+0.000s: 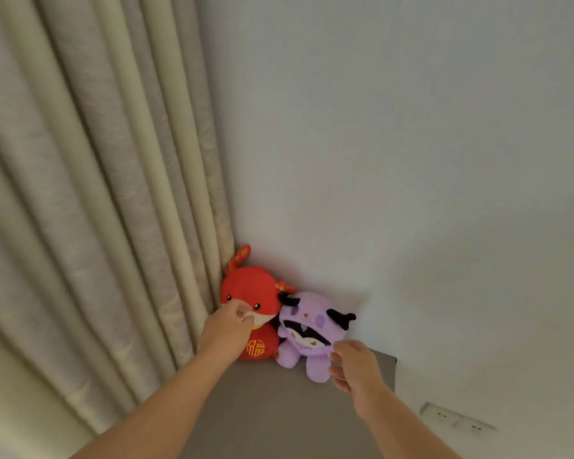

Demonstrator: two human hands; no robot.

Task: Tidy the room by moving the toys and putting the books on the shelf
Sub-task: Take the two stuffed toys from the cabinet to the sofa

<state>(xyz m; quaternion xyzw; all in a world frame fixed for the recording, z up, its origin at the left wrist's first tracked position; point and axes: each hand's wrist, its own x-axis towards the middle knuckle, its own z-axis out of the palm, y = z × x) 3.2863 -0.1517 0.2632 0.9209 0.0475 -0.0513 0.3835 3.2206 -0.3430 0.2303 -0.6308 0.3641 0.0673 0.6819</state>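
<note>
Two plush toys sit side by side in the corner on a grey surface (279,409). The red plush toy (256,289) leans against the curtain; the purple plush toy (307,329), with black horns, sits to its right against the wall. My left hand (227,331) is in front of the red toy, its curled fingertips pinching at the white snout. My right hand (357,367) is at the purple toy's right side, thumb and curled fingers closing on the edge of its hood next to its leg. No books are in view.
A pleated beige curtain (96,210) fills the left side. A plain white wall (411,160) stands behind and to the right. Two wall sockets (456,420) sit low on the right, past the grey surface's edge.
</note>
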